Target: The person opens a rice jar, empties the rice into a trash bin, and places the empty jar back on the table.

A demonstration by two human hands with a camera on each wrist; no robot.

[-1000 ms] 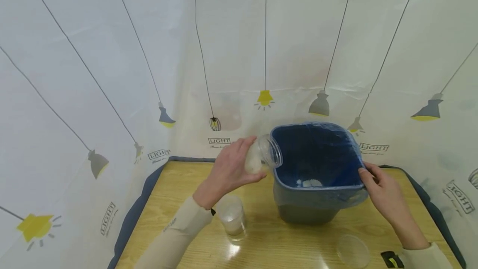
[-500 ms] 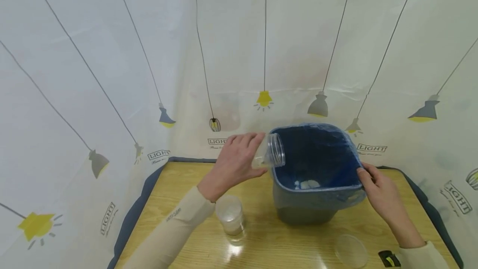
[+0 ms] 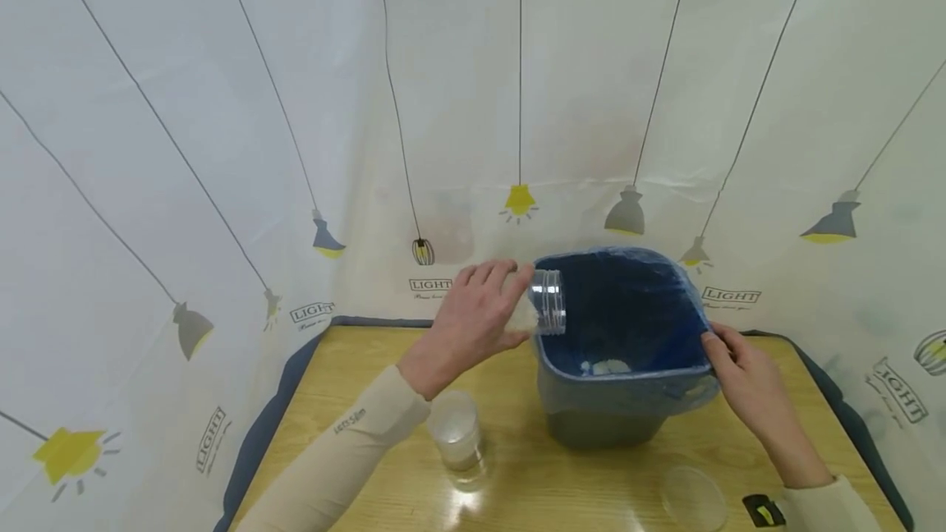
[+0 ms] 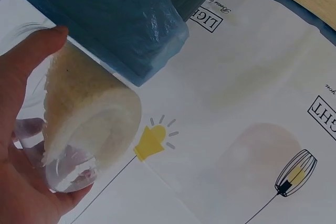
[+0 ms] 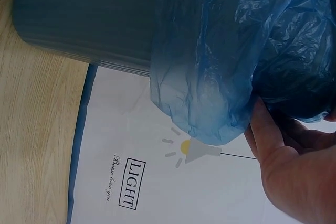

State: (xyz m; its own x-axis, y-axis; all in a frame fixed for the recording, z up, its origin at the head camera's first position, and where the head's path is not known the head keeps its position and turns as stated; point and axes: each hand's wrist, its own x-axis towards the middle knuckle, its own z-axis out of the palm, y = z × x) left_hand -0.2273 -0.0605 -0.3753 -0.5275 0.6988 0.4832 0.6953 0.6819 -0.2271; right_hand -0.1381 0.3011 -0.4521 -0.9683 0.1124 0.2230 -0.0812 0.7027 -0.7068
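My left hand (image 3: 473, 323) grips a clear plastic jar (image 3: 548, 302), tipped on its side with its threaded mouth over the bin's left rim. Pale, off-white contents (image 4: 89, 87) lie along the jar's side in the left wrist view; what they are I cannot tell. A dark grey bin (image 3: 604, 429) stands on the table, lined with a blue plastic bag (image 3: 628, 294) folded over its rim. Small white matter (image 3: 609, 367) lies inside at the bottom. Thumb on top, my right hand (image 3: 761, 392) holds the bin's right rim through the bag.
Left of the bin, a second clear jar (image 3: 453, 429) stands on the wooden table (image 3: 369, 466). A clear round lid (image 3: 695, 499) lies at the front right, near a small black and yellow item (image 3: 764, 511) by the right sleeve. A lamp-patterned sheet (image 3: 443, 105) surrounds the table.
My left hand has turned and shifted slightly right, so the jar lies nearer level with its mouth further over the bin. The right hand keeps its hold on the rim.
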